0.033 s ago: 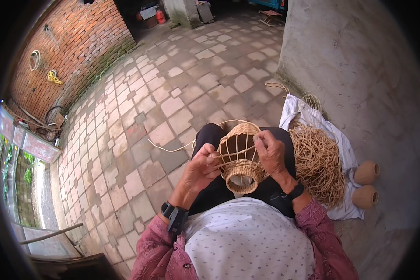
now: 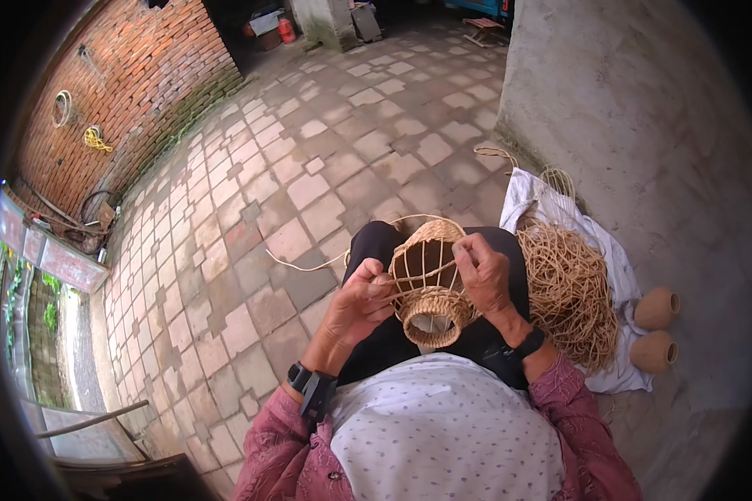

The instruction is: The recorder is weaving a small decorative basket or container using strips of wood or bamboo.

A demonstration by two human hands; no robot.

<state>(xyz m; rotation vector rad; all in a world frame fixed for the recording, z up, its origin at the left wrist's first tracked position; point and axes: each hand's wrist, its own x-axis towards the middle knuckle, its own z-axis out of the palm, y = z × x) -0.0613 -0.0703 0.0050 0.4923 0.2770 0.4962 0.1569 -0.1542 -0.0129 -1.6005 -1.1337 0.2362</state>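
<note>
A partly woven straw-coloured basket (image 2: 434, 317) lies on my lap between my dark-clad knees, its round opening toward me. Bare upright ribs (image 2: 427, 257) show between its woven bands. At its left side my left hand (image 2: 362, 294) is closed, with thumb and fingers pinching a twisted cord (image 2: 422, 278) that crosses the ribs. My right hand (image 2: 486, 271) grips the basket's right side, thumb and forefinger pressed together; what lies exactly between those fingertips is hidden. A loose length of cord (image 2: 301, 268) trails out to the left beyond my knee.
On my right, a tangled heap of cord (image 2: 566, 288) rests on a white cloth sack (image 2: 631, 275). Two tan woven pots (image 2: 656, 309) lie beside it near a grey wall (image 2: 627, 125). Paving stones (image 2: 251, 209) spread ahead, with a brick wall (image 2: 150, 75) at far left.
</note>
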